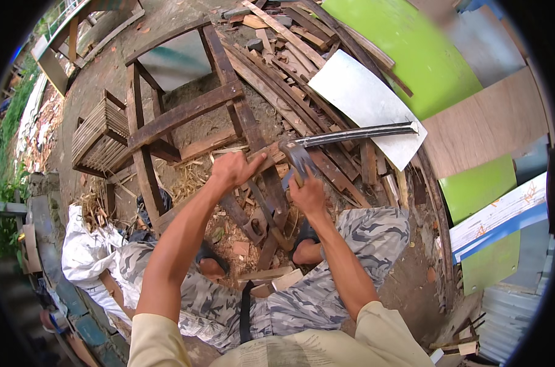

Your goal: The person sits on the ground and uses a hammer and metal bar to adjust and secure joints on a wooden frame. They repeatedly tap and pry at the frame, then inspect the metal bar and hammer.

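Observation:
My right hand (308,194) is closed round the short wooden handle of a claw hammer (301,159). Its metal head lies against the near end of a long narrow strip (357,134), dark with pale lines, which runs right over a white sheet (375,101). Just left of the hammer, my left hand (233,170) grips a brown wooden piece (272,151), thumb along it; whether this joins the strip I cannot tell. Beneath both hands stands a dark wooden frame (179,119) with crossing bars.
Stacked boards and scrap wood (290,79) lie beyond the frame. Green panels (406,49) and plywood (485,122) cover the right side. A slatted wooden crate (100,134) stands left, with a white sack (85,251) nearer. Wood chips (228,235) litter the ground between my feet.

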A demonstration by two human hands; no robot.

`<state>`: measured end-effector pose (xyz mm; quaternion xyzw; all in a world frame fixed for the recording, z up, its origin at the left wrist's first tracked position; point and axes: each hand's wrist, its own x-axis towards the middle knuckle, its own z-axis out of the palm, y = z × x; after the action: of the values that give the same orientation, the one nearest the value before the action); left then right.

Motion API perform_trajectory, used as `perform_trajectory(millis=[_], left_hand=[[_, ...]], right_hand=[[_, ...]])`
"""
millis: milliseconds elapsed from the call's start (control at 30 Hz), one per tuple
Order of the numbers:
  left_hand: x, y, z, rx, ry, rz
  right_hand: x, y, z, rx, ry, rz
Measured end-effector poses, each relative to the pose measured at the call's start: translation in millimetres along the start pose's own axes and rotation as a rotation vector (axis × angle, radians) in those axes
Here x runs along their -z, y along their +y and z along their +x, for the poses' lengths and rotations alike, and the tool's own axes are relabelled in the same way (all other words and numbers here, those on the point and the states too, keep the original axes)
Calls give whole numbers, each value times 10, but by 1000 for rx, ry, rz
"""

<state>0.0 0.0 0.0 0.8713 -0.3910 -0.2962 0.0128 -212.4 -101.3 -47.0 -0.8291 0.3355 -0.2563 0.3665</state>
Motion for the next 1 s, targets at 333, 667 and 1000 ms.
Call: perform_trajectory(millis=[333,667,1000], left_hand=[[71,14,-5,-28,52,20],[-10,-85,-96,-33,94,24],[-23,-98,-53,-52,119,44]], right_hand=[[225,-389,167,-115,-27,82],[373,-618,243,-229,-69,186],[310,-682,177,-131,-53,154]])
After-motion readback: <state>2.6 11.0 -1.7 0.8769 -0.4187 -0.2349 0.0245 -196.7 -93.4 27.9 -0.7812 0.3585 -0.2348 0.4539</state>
